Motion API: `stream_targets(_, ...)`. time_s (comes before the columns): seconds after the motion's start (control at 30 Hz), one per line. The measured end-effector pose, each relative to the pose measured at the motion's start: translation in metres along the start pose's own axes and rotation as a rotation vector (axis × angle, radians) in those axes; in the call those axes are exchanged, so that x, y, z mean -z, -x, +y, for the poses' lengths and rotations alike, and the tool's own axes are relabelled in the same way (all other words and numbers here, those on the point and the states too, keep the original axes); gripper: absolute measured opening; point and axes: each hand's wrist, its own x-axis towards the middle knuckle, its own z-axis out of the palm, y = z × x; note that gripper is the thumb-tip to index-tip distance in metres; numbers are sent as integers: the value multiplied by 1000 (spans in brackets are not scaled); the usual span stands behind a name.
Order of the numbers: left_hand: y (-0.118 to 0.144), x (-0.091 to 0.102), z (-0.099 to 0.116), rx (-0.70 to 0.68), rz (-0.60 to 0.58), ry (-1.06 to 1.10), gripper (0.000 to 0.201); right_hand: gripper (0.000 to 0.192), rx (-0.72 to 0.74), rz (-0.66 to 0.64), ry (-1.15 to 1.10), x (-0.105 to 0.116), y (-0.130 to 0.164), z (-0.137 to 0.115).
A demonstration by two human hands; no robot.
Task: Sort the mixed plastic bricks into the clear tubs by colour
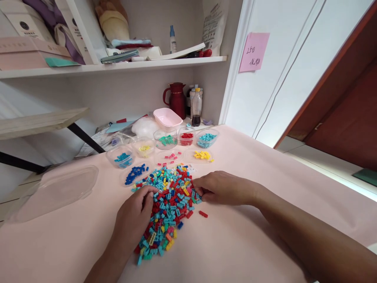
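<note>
A loose pile of small toy building bricks (169,208) in turquoise, red, yellow, blue and other colours lies spread on the pink table cover. At its left edge rests my left hand (135,212), fingers curled and thumb close to them; anything inside is hidden. My right hand (219,188) touches the right side of the pile with bent, closed fingertips, and what they hold cannot be made out. One red brick (203,214) lies apart, below my right hand. Behind the pile, clear tubs hold bricks by colour, such as dark blue bricks (136,174) and yellow bricks (202,155).
Farther back stand tubs of green bricks (165,140), red bricks (186,137) and turquoise bricks (206,139). A clear lid (69,188) lies at left. Near the wall are a pink basin (167,117), a dark red jug (177,100) and a bottle (196,107), below a shelf (165,61).
</note>
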Motion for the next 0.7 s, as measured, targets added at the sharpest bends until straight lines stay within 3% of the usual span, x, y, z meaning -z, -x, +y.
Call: stream_targets(0.7,7,4,13,-59,-119,-153,31,8,-2,12,29,-1,0,-1)
